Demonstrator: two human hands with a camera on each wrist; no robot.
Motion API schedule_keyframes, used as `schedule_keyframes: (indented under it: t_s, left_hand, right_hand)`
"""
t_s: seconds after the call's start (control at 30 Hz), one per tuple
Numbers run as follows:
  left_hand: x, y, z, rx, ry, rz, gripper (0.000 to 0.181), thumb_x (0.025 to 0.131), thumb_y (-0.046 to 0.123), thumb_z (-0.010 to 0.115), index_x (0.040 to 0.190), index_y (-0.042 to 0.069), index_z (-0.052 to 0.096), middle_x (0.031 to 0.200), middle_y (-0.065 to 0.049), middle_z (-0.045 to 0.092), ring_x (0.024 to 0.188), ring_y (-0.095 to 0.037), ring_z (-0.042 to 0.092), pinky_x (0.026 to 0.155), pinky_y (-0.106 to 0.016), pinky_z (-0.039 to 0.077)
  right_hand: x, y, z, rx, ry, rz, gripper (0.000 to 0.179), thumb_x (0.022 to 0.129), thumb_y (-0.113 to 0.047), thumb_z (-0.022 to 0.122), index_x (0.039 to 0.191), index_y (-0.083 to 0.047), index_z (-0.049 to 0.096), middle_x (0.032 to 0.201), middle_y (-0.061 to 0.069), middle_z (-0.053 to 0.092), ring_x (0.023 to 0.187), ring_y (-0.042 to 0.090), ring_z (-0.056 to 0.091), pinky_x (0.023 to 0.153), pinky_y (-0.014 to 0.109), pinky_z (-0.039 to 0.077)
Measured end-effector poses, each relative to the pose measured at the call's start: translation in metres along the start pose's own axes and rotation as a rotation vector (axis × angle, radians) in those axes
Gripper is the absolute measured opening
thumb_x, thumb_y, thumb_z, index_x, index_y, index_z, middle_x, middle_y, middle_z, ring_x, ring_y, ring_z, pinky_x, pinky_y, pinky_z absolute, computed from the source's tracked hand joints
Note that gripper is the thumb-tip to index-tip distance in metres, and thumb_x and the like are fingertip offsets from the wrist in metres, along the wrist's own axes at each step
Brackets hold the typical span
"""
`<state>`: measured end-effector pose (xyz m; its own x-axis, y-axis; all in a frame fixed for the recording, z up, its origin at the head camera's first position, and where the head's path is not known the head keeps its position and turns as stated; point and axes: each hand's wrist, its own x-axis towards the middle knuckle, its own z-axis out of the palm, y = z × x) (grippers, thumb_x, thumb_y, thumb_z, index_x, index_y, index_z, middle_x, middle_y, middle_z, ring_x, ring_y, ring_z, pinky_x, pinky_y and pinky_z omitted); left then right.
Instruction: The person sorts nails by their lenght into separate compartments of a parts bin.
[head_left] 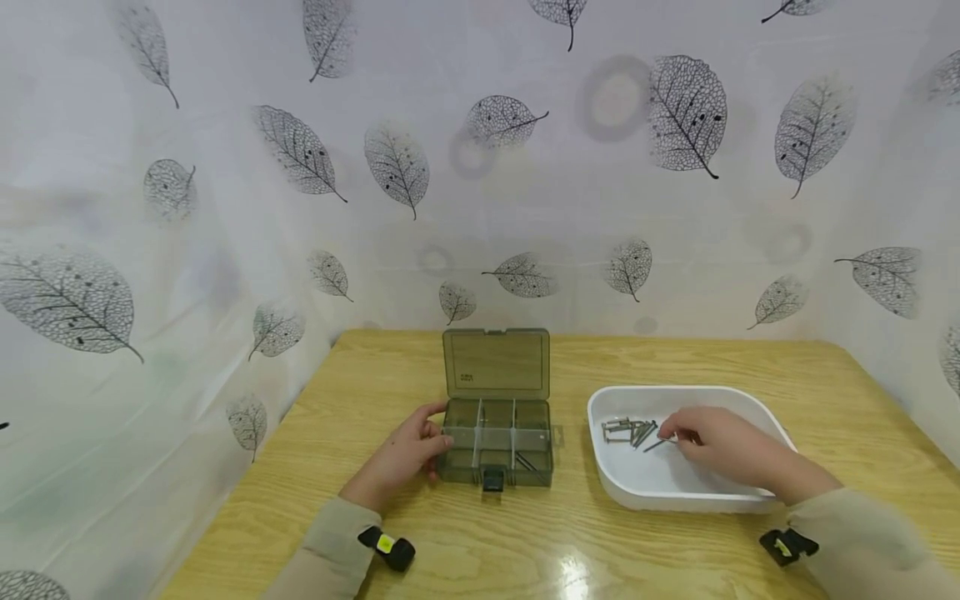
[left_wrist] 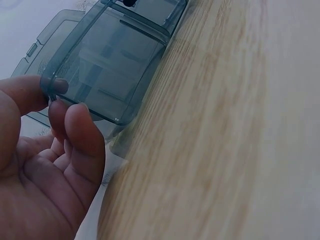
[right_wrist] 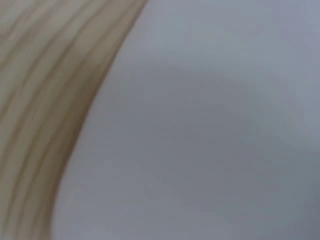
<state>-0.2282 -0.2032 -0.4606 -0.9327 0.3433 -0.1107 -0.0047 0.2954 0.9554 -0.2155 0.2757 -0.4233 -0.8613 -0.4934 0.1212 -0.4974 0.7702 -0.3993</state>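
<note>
A translucent grey-green compartment box (head_left: 495,456) stands on the table with its lid (head_left: 497,364) raised at the back. My left hand (head_left: 411,443) grips the box's left wall, thumb over the rim, and the left wrist view shows the fingers round that corner. A few dark screws (head_left: 529,463) lie in the front right compartment. Inside a white tray (head_left: 660,483) to the right, my right hand (head_left: 716,442) reaches down with curled fingers and pinches a thin screw (head_left: 654,447) at the fingertips. Several loose metal screws (head_left: 628,431) lie just left of it.
The wooden table (head_left: 390,358) meets a leaf-patterned white curtain (head_left: 465,208) at its back and left sides. The box's dark front latch (head_left: 492,480) hangs toward me. In the right wrist view the tray's pale wall (right_wrist: 190,140) fills most of the picture.
</note>
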Motion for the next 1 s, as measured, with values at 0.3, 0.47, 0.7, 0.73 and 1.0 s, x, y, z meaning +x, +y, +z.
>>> schedule_keyframes:
  t_s: [0.3,0.47,0.7,0.73,1.0]
  left_hand:
    - [0.001,0.000,0.000,0.005,-0.005,-0.006,0.068,0.103,0.019,0.063,0.159,0.009,0.026,0.093,-0.011,0.053,0.065,-0.020,0.051,0.061,-0.039,0.055]
    - [0.000,0.001,0.001,-0.003,-0.003,-0.014,0.069,0.102,0.020,0.064,0.159,0.011,0.026,0.094,-0.012,0.054,0.065,-0.021,0.050,0.062,-0.040,0.056]
    - [-0.002,0.003,0.001,-0.004,0.007,-0.019,0.069,0.102,0.020,0.064,0.159,0.013,0.026,0.096,-0.014,0.054,0.066,-0.022,0.051,0.063,-0.040,0.056]
    - [-0.002,0.003,0.002,-0.007,0.006,-0.018,0.069,0.102,0.019,0.063,0.159,0.013,0.026,0.096,-0.014,0.054,0.066,-0.022,0.051,0.063,-0.040,0.056]
    - [-0.002,0.003,0.001,-0.014,-0.003,-0.021,0.069,0.102,0.019,0.063,0.159,0.014,0.025,0.098,-0.014,0.054,0.065,-0.020,0.051,0.062,-0.041,0.056]
  right_hand:
    - [0.010,-0.036,-0.001,0.095,0.033,-0.036,0.022,0.093,0.000,0.063,0.107,-0.013,0.075,0.081,-0.014,0.053,0.071,0.002,0.046,0.061,0.023,0.043]
    - [0.019,-0.057,0.001,0.117,0.065,-0.070,0.022,0.095,-0.001,0.062,0.108,-0.013,0.075,0.083,-0.014,0.054,0.070,0.002,0.045,0.060,0.024,0.042]
    - [0.043,-0.086,0.007,0.080,0.091,-0.080,0.021,0.097,-0.005,0.061,0.109,-0.016,0.074,0.078,-0.014,0.051,0.067,0.004,0.045,0.061,0.026,0.043]
    - [0.047,-0.090,0.009,0.079,0.095,-0.075,0.022,0.097,-0.005,0.060,0.109,-0.017,0.074,0.077,-0.014,0.052,0.066,0.004,0.044,0.061,0.026,0.043]
    - [0.076,-0.123,0.032,0.080,0.135,-0.007,0.023,0.097,-0.007,0.059,0.112,-0.012,0.075,0.081,-0.010,0.053,0.066,0.008,0.045,0.059,0.028,0.043]
